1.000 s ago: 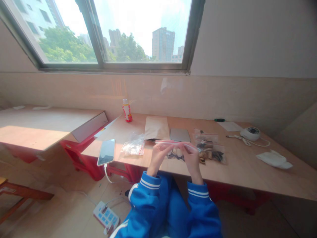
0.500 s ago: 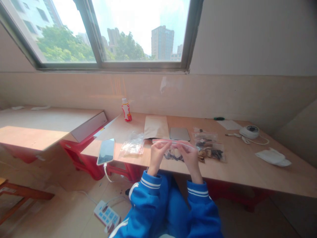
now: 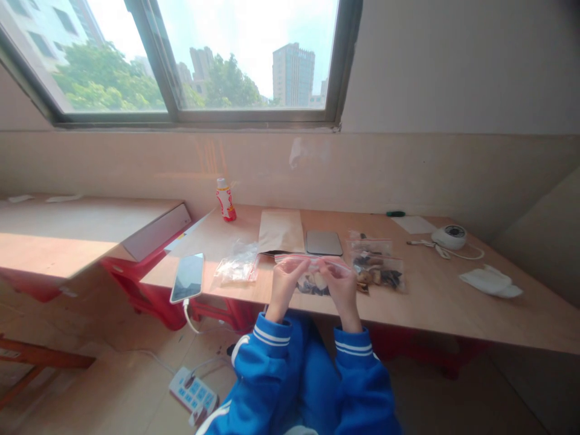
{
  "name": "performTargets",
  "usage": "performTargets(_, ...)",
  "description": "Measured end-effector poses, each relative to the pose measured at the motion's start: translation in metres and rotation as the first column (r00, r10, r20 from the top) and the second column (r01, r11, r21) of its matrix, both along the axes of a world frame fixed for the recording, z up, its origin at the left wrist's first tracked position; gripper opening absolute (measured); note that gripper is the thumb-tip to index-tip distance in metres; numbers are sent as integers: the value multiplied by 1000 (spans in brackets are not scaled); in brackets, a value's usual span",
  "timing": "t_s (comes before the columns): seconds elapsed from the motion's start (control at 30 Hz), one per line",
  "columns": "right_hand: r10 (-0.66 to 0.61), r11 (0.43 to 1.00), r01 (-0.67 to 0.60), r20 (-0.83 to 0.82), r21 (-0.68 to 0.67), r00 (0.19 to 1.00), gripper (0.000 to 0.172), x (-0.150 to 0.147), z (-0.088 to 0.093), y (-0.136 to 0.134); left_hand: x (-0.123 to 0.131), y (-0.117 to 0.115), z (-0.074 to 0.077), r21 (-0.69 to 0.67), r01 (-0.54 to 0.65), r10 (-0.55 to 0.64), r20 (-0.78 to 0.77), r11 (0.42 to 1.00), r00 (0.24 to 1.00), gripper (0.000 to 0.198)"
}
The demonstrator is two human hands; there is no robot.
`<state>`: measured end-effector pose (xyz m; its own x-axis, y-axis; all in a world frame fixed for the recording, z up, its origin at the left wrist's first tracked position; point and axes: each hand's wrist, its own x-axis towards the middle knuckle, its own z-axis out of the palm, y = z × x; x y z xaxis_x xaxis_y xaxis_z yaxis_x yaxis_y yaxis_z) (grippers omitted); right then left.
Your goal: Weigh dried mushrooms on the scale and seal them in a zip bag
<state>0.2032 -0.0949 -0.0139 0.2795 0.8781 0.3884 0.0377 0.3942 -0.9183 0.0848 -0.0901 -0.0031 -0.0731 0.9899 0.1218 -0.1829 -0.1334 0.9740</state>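
Observation:
Both my hands pinch the red-striped top edge of a clear zip-lock bag (image 3: 312, 287), which holds dark and pale dried pieces. My left hand (image 3: 287, 277) grips the strip left of its middle, and my right hand (image 3: 339, 279) grips it close by on the right; the fingertips almost meet. Just behind the bag are a brown paper pouch (image 3: 281, 231) and a flat silver-topped scale (image 3: 324, 243). Right of my right hand lie filled zip-lock bags (image 3: 380, 275) with dark and brown dried pieces. To the left is a pile of clear plastic bags (image 3: 238, 264).
A phone (image 3: 187, 278) on a white cable overhangs the table's front left edge. Farther back stands a red-and-white bottle (image 3: 226, 200). At the right are a white round device (image 3: 448, 237) with a cord and a white cloth (image 3: 490, 282). A power strip (image 3: 194, 391) lies on the floor.
The whole view has shifted slightly. My right hand has slid inward along the bag's strip, closer to my left, and both hands still hold the bag.

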Motion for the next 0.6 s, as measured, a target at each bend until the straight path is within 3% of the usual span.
performTargets(0.3, 118, 993, -118, -22, 1, 993, 18, -1, -1, 2, 0, -2, -5, 29, -13, 13, -11, 999, 1000, 26)
performTargets(0.6, -14, 1000, 15, -44, 15, 999, 20, -5, -14, 11, 8, 5, -13, 115, -72, 70, 18, 991, 997, 27)
